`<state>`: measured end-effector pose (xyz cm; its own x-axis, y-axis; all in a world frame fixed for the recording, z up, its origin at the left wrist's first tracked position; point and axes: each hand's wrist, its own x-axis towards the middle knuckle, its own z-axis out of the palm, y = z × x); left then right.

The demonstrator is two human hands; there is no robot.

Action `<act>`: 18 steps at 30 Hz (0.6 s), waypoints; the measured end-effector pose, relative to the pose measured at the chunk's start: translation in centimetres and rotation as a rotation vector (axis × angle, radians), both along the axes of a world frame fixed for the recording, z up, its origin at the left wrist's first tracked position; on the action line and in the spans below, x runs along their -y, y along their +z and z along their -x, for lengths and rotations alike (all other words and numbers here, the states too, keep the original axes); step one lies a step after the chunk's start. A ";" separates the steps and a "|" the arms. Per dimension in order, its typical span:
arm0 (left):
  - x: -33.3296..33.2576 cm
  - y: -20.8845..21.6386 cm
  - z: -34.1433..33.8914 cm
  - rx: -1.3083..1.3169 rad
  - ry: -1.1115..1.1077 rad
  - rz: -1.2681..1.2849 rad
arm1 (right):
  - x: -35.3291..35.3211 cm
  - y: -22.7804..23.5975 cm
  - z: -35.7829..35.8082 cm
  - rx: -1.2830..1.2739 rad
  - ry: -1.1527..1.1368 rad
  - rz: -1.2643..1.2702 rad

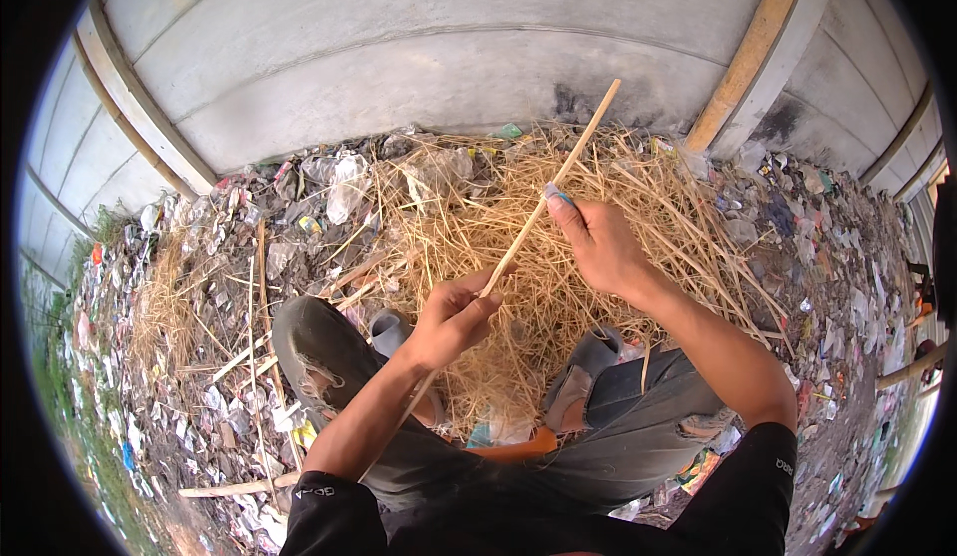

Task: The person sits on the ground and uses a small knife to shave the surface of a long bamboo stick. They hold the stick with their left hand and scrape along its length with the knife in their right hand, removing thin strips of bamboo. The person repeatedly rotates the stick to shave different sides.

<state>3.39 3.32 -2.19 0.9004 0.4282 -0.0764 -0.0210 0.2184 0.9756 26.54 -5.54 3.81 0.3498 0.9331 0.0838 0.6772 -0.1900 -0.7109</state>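
A long pale bamboo strip (525,234) slants across the middle, its upper end pointing to the far right and its lower end running past my left forearm. My left hand (457,319) is closed around its lower part, thumb laid along it. Higher up, my right hand (601,247) is closed with the thumb stretched toward the strip. Between its thumb and the strip is a small grey and blue piece (555,193), touching the strip; its exact kind is hidden by the fingers. Beneath both hands lies a heap of thin curly bamboo shavings (543,302).
A grey panel wall (429,77) with a wooden post (748,52) stands beyond the heap. Litter-strewn ground (847,317) spreads on both sides. Loose sticks (254,376) lie left of my bent knee (319,332). An orange object (513,446) shows between my legs.
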 end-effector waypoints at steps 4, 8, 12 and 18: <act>-0.1 -0.1 -0.4 0.027 0.009 0.006 | 1.0 -2.9 3.4 -0.021 0.220 -0.087; -0.3 -0.1 0.2 -0.008 0.017 0.009 | -0.3 0.0 0.8 -0.039 0.056 0.017; -0.2 -0.2 -0.5 0.014 0.015 0.016 | 1.1 -3.6 3.1 -0.190 0.182 0.067; 0.1 -0.1 -0.3 0.006 -0.008 0.036 | 0.7 -2.4 1.3 -0.513 0.319 0.268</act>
